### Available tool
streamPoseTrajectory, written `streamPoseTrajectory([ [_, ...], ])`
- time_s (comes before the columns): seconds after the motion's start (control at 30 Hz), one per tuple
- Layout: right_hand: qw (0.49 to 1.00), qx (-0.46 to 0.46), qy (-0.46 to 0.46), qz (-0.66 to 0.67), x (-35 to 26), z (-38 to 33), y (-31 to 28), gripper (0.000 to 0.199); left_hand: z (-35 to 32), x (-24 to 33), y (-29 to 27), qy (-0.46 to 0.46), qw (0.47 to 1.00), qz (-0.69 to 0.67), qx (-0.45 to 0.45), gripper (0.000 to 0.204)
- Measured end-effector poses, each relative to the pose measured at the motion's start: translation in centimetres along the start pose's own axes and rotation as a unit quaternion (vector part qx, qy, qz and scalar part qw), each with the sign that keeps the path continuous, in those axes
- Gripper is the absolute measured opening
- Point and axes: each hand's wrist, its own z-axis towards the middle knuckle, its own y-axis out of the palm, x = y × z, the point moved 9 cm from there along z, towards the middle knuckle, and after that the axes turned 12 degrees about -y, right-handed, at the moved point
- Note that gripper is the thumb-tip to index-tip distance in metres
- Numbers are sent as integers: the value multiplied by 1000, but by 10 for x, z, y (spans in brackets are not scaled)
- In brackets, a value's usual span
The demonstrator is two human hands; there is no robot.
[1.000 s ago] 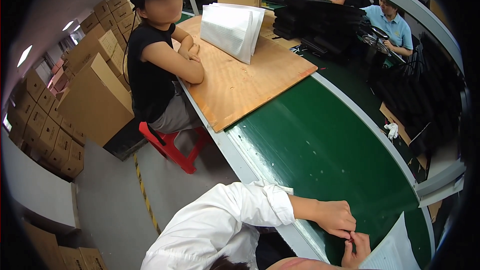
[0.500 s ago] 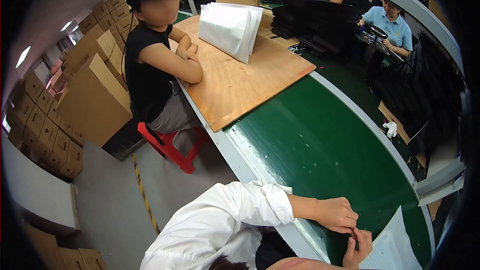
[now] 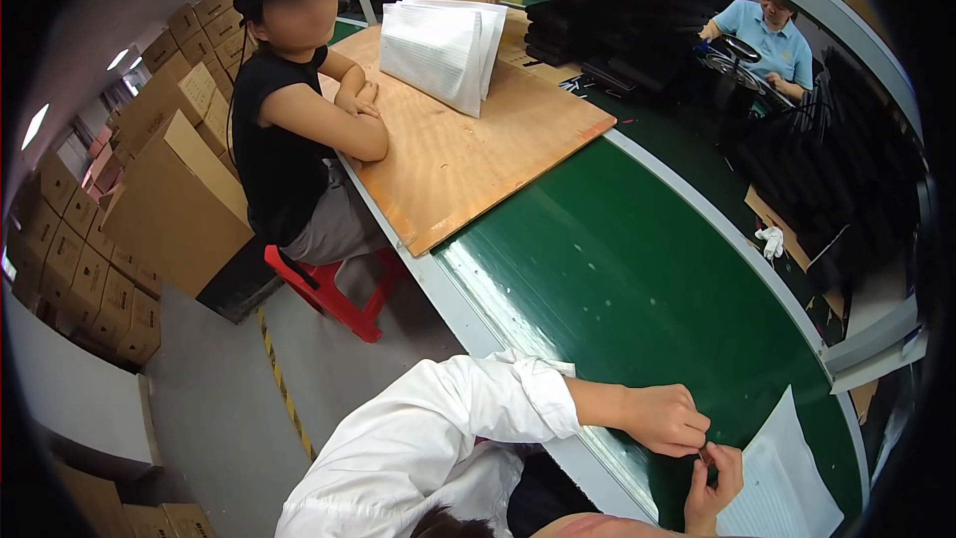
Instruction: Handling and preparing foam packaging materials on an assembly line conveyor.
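Note:
My left hand [image 3: 669,420], its arm in a rolled white sleeve [image 3: 498,403], is closed with the knuckles up over the green belt surface [image 3: 637,269]. Just beside it, my right hand [image 3: 715,483] pinches with thumb and forefinger. Between the two sets of fingertips shows a small dark reddish thing [image 3: 706,455], too small to name. The fingers hide most of it, and I cannot tell what lies inside my left fist. A white padded sheet or pouch [image 3: 782,483] lies flat on the green surface, right by my right hand.
A wooden board [image 3: 498,159] lies across the far belt, bearing folded white pouches [image 3: 438,50]. A person in black [image 3: 289,130] sits there on a red stool [image 3: 334,299], arms folded. Cartons [image 3: 90,259] stand at left. Another person [image 3: 767,45] works beyond the metal rail [image 3: 737,204].
The view has shifted slightly, so the surroundings sit a little further left. My hands stay close together over the belt in nearly the same pose.

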Motion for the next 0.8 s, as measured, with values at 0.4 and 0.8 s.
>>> streamPoseTrajectory([
  [0.4, 995, -64, -75, -9, -7, -5, 4, 21, 4, 5, -9, -1, 999, -51, 13, 9],
  [0.8, 998, -49, -29, 40, -19, 4, 5, 20, -3, 8, -2, 31, 999, -16, 11, 11],
])
